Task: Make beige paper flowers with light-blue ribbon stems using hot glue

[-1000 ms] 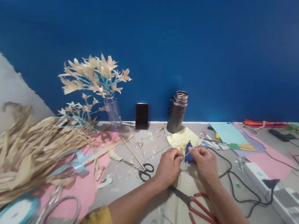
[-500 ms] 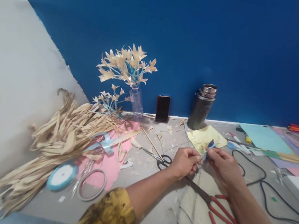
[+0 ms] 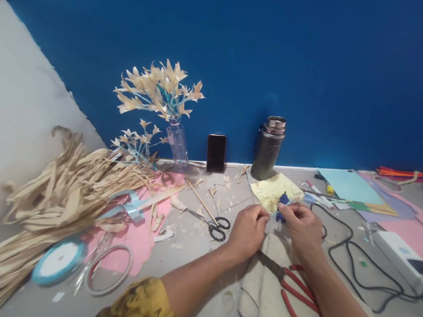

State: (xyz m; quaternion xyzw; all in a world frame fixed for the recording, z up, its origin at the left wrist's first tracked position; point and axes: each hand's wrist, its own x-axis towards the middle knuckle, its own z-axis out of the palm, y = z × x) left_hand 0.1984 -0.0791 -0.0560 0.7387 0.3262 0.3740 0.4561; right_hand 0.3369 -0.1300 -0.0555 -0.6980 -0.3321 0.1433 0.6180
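My left hand (image 3: 247, 230) and my right hand (image 3: 302, 227) meet over the table, both pinched on a thin light-blue strand that runs between them. A small dark-blue object (image 3: 284, 199) shows just above my right fingers, over a yellow paper sheet (image 3: 271, 188). Red-handled scissors (image 3: 295, 299) lie under my right forearm on a beige sheet (image 3: 264, 306). Small black scissors (image 3: 217, 227) rest left of my left hand.
A pile of dried beige leaves (image 3: 48, 197) fills the left. A vase of paper flowers (image 3: 176, 139), a phone (image 3: 216, 152) and a metal flask (image 3: 268, 147) stand by the blue wall. Ribbon spool (image 3: 57, 261), pink paper (image 3: 139, 233), black cable (image 3: 359, 262), coloured sheets (image 3: 351, 188).
The view has swung left then partly back. Both hands stay pinched together on the thin strand, barely moving over the yellow paper.
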